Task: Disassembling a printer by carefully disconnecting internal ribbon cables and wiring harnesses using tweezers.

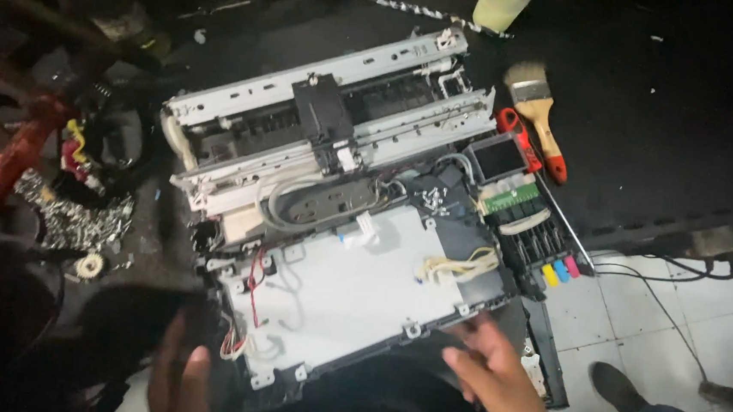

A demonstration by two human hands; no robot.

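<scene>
On the dark bench (665,124) I see the stripped printer (358,205) lying opened; my left hand (178,378) rests released at its near-left corner, my right hand (493,370) spread loose against its front edge

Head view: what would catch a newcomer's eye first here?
The opened printer fills the middle of the dark workbench, its cover off, showing the white metal plate, rails and black carriage. Both hands sit at its near edge: the left hand by the red wires at the lower left corner, the right hand at the lower right. A paintbrush and a red-handled screwdriver lie to the printer's upper right.
</scene>
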